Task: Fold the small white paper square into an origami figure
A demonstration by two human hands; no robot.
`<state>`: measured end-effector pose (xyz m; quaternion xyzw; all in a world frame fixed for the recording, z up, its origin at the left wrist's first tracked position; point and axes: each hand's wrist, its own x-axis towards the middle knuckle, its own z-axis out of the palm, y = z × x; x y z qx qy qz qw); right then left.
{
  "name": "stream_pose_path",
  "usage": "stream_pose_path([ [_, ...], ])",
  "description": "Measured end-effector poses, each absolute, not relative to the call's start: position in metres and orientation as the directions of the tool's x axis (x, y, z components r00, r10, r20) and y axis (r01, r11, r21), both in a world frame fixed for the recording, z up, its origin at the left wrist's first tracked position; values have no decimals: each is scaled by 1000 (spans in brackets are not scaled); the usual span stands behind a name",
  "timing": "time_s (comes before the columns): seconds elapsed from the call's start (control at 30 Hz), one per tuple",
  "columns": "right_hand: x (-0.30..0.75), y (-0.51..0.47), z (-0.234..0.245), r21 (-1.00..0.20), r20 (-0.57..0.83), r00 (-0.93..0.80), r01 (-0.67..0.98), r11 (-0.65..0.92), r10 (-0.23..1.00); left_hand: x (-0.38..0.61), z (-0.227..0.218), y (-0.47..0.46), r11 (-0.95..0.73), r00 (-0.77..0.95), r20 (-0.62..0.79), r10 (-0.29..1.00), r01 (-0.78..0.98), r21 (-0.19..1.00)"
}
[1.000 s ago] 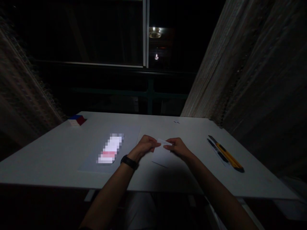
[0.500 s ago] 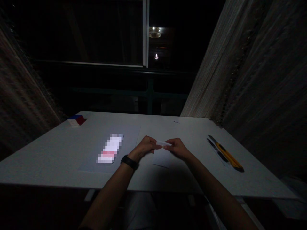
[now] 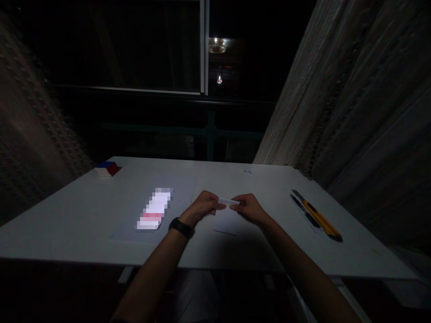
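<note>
Between my fingertips, a small paper (image 3: 226, 218) is pinched. My left hand (image 3: 202, 207) and right hand (image 3: 248, 207) grip its top edge.

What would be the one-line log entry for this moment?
left hand: pinches paper | right hand: pinches paper | knife: lies on table, far right

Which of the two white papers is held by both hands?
The small white paper piece, pinched between left hand and right hand; the larger white sheet lies flat, untouched.

Sheet (image 3: 178, 211) middle pixelated; paper (image 3: 225, 220) top perhaps under fingers (image 3: 209, 202).
</note>
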<state>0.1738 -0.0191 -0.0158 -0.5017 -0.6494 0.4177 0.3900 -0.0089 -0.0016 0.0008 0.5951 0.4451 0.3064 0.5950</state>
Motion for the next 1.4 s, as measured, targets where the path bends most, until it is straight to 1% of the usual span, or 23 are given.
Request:
stream_pose_path([
  [0.2,174,-19,-15,-918,104,-201,359,172,974,-9,-2,0,122,409,-179,895,161,979],
  [0.33,174,-19,-15,-930,79,-204,338,146,976,-8,-3,0,133,397,-187,899,161,978],
  [0.5,173,-18,-17,-930,108,-210,323,174,972,-7,0,-2,137,381,-198,903,180,974],
  [0.6,174,-16,-17,-938,86,-176,319,139,981,-6,2,-3,144,374,-199,906,171,975],
  [0.7,174,-15,-17,-945,77,-182,301,130,980,-6,3,-4,145,375,-201,905,173,974],
  [0.87,167,-15,-17,-930,203,-227,258,260,952,-6,0,-3,126,398,-193,897,187,974],
  [0.93,160,-15,-18,-928,233,-200,247,279,952,-6,-3,-2,113,406,-184,895,193,975],
  [1.03,152,-15,-19,-914,257,-159,279,293,953,-6,-8,-1,88,413,-164,896,198,976],
  [1.2,150,-17,-15,-921,225,-98,304,244,969,-5,-10,0,57,429,-137,893,193,980],
  [1.3,149,-16,-11,-939,185,-128,271,214,974,-4,-10,0,68,418,-142,897,188,980],
  [1.4,148,-14,-8,-936,183,-149,277,219,972,-4,-11,0,52,423,-129,897,190,980],
])
